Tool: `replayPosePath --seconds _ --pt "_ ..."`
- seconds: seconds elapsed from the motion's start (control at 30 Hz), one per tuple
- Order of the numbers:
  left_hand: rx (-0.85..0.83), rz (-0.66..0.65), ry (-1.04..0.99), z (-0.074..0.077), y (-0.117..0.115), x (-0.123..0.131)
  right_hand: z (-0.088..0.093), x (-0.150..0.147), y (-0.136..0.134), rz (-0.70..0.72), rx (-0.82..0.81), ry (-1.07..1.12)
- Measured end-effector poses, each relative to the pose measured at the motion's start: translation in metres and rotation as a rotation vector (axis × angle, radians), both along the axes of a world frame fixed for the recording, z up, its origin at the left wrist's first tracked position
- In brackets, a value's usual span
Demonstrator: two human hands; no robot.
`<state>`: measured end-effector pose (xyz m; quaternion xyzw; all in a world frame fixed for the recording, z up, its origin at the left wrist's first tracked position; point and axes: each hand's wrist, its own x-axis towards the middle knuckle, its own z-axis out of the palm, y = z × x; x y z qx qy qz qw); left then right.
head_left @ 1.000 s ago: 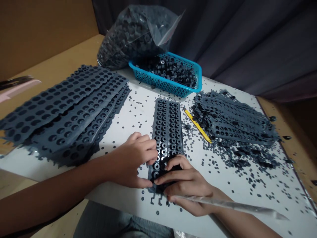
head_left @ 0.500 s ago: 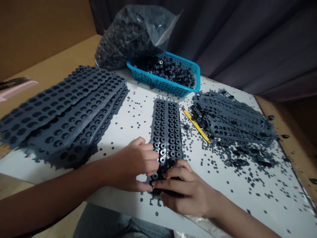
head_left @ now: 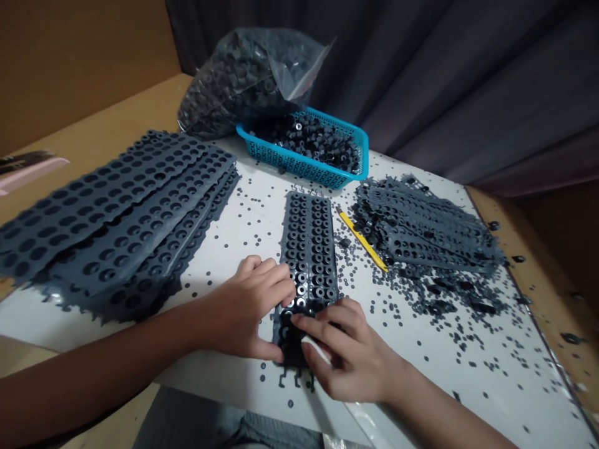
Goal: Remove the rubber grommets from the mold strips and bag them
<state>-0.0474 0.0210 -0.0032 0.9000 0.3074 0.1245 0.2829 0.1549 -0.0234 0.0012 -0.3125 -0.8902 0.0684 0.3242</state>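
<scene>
A grey rubber sheet (head_left: 306,249) lies lengthwise on the white table, with rows of small black rings seated in its holes. My left hand (head_left: 250,308) rests against the sheet's left edge near the near end, fingers curled and holding nothing I can see. My right hand (head_left: 344,349) covers the near end of the sheet from the right. It grips a thin whitish plastic strip (head_left: 316,352) that runs down past the palm. The fingers hide the sheet's nearest rows.
A stack of grey holed sheets (head_left: 116,224) fills the left. Behind stand a blue plastic basket (head_left: 299,156) of black rings and a clear bag (head_left: 243,81) of them. A yellow cutter (head_left: 362,240) lies by a heap of grey sheet scraps (head_left: 421,227). Small black discs litter the table.
The view has tilted, shifting everything slightly down and left. The plastic strip has swung from pointing right to pointing down past my right hand. My hands stay at the sheet's near end.
</scene>
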Motion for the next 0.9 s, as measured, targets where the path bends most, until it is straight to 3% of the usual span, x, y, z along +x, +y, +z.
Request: replayPosePath --seconds 0.1,0.17,0.27,0.37,0.5,0.6,0.7,0.77,0.9 --pt "-0.004 0.004 -0.036 -0.002 -0.001 -0.002 -0.002 0.021 0.017 -0.097 0.085 0.017" --pt "-0.021 -0.016 -0.044 -0.001 -0.001 -0.003 -0.005 0.04 0.031 -0.257 0.133 0.002" --pt "-0.035 -0.06 -0.067 0.0 0.0 -0.005 -0.011 0.066 0.047 -0.542 0.045 -0.019" --pt "-0.037 -0.106 -0.068 -0.001 0.001 -0.007 -0.017 0.079 0.057 -0.659 -0.032 0.007" --pt "0.025 -0.165 -0.07 -0.003 0.001 -0.008 -0.017 0.08 0.062 -0.648 -0.12 0.105" --pt "0.08 -0.158 -0.078 -0.001 -0.004 -0.003 -0.003 0.071 0.054 -0.583 -0.161 0.163" --pt "0.073 -0.09 -0.122 0.006 -0.01 0.009 0.017 0.054 0.029 -0.381 -0.286 0.163" --pt "0.044 -0.012 -0.199 0.014 -0.013 0.022 0.025 0.042 0.008 -0.206 -0.366 0.031" --pt "-0.014 0.09 -0.34 0.025 -0.003 0.048 0.026 0.038 -0.019 -0.35 -0.349 -0.166"
